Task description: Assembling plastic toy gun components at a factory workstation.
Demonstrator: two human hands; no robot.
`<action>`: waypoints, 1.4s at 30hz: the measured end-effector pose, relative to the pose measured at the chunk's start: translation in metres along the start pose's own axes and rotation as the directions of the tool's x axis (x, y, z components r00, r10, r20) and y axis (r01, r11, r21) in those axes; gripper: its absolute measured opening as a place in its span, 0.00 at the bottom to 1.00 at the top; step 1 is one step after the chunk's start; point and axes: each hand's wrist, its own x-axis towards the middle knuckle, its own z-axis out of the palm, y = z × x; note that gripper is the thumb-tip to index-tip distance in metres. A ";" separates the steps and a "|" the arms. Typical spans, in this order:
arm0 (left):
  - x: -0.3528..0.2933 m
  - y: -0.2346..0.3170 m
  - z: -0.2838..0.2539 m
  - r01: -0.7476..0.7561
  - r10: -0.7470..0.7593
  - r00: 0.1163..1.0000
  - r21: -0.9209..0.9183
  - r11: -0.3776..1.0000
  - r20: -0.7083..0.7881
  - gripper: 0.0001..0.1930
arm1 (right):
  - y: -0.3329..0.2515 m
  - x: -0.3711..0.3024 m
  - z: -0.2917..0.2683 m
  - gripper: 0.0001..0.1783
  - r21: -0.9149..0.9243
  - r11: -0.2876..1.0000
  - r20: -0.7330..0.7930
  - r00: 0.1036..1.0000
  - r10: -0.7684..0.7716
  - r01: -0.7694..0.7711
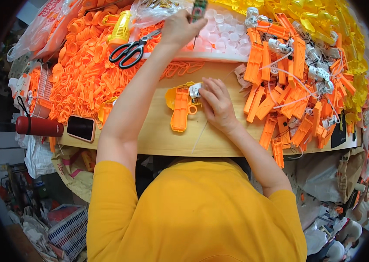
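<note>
My left hand [180, 29] is stretched to the far middle, its fingers pinched on a small green and dark piece [199, 8], blurred and partly cut off by the upper edge. On the table in front of me lies an orange and yellow toy-gun half-shell [179, 111], open side up, with a ring-shaped trigger. A small white plastic unit [195, 90] sits at its upper right. My right hand [218, 105] has its fingertips closed against that unit, steadying it. A thin pale strip [200, 137] runs from beneath this hand toward the near edge.
Piled orange parts [84, 65], black-handled scissors [127, 53] and a yellow piece [121, 28] lie left. White caps [226, 32] fill a tray behind. Orange shells with white units [296, 96] heap up right, yellow shells [324, 17] beyond. A red flask [40, 126] and phone [81, 128] rest left.
</note>
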 end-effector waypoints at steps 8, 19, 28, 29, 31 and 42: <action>-0.118 -0.003 -0.031 -0.116 -0.038 0.959 -0.513 0.850 -0.280 0.22 | -0.009 -0.004 -0.007 0.22 0.092 0.996 -0.040 0.999 -0.003 0.007; -0.133 -0.035 -0.009 -0.112 0.053 0.986 -0.394 0.912 -0.157 0.25 | -0.058 -0.015 0.010 0.16 -0.190 0.968 0.003 0.986 0.166 -0.162; -0.140 -0.031 -0.005 -0.053 -0.007 0.973 -0.252 0.966 -0.229 0.28 | -0.060 -0.024 0.016 0.13 -0.233 0.949 -0.019 0.977 0.213 -0.212; -0.140 -0.029 -0.007 -0.042 -0.019 0.973 -0.259 0.965 -0.230 0.28 | -0.060 -0.024 0.017 0.13 -0.239 0.949 -0.020 0.978 0.206 -0.205; -0.140 -0.029 -0.006 -0.030 -0.033 0.973 -0.266 0.963 -0.229 0.28 | -0.060 -0.024 0.017 0.13 -0.240 0.949 -0.022 0.978 0.206 -0.205; -0.125 -0.020 -0.009 -0.095 0.063 0.990 -0.267 0.959 -0.123 0.28 | -0.059 -0.022 0.017 0.13 -0.257 0.945 -0.020 0.978 0.206 -0.205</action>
